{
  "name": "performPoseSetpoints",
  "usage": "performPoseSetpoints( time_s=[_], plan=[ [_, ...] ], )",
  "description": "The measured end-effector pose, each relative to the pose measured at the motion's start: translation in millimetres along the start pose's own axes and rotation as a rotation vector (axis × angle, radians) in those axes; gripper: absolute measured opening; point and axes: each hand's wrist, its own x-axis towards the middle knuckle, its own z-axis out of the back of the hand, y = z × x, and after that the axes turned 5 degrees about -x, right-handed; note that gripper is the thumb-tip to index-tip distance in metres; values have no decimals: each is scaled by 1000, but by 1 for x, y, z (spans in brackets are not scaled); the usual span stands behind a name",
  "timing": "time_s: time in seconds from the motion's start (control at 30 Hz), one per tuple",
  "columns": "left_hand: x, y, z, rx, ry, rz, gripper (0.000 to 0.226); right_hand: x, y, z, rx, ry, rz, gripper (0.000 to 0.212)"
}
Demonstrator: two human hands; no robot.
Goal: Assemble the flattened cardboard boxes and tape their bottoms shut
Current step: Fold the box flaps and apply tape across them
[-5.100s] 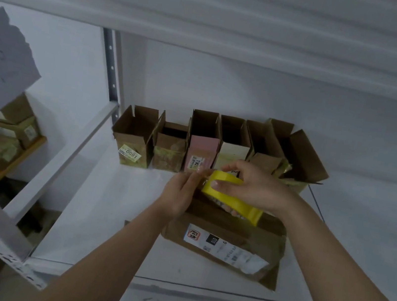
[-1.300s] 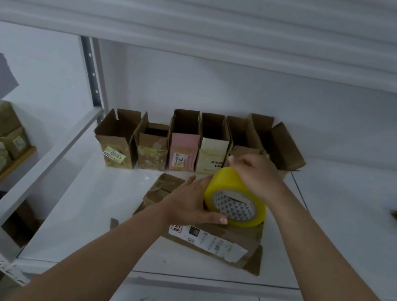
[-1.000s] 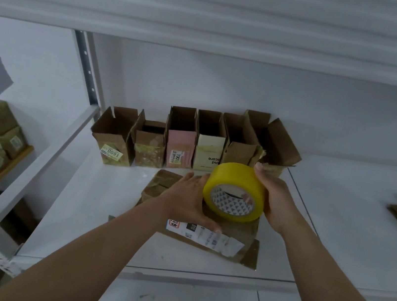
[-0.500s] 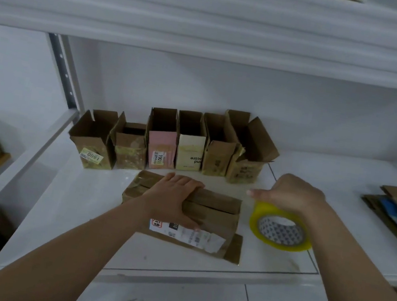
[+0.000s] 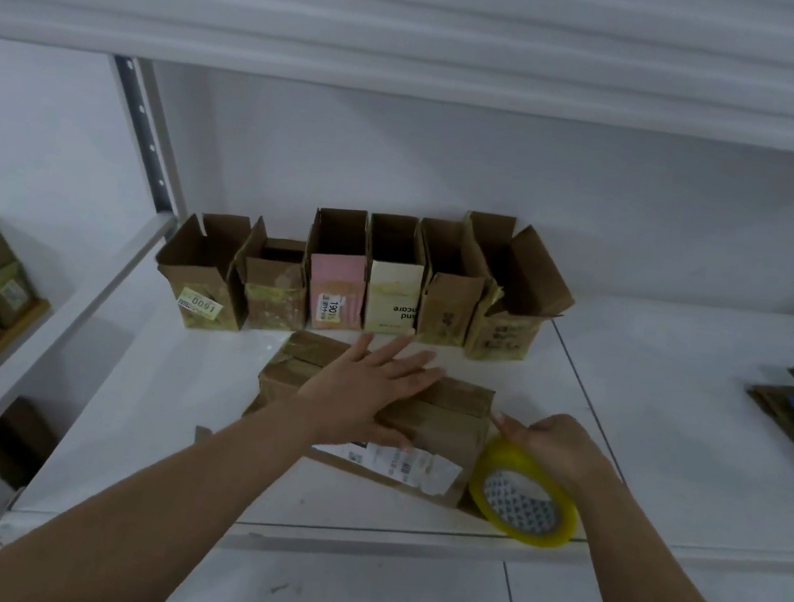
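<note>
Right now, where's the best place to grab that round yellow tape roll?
Grab the round yellow tape roll by its rim, from above on the far side, where the right hand already holds it. It stands tilted on its edge on the white shelf, close to the brown cardboard box, so that rim is free.

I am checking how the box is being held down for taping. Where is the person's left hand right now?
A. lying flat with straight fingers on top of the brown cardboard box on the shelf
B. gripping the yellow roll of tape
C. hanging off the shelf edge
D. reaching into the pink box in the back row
A: the left hand lies spread flat on the brown cardboard box, while the right hand holds the yellow roll of tape beside it.
</note>
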Motion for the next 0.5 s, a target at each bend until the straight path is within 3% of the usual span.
performPoseSetpoints(
  time_s=[0.1,0.17,0.37,0.43,0.5],
  plan=[
    [-9,-21,-9,-83,-92,-85,64,0,-2,-1,-16,-35,25,71],
    [-15,-31,-16,-189,-140,-26,55,-3,-2,-1,-16,-36,50,68],
    [-14,-39,-13,-246,-177,65,53,-13,2,4,102,-23,82,59],
    [-23,-41,-15,-312,-314,90,53,-14,2,4,99,-25,80,62],
    [-40,-37,-19,-498,-648,223,47,-16,3,3,97,-36,76,64]
  ],
)
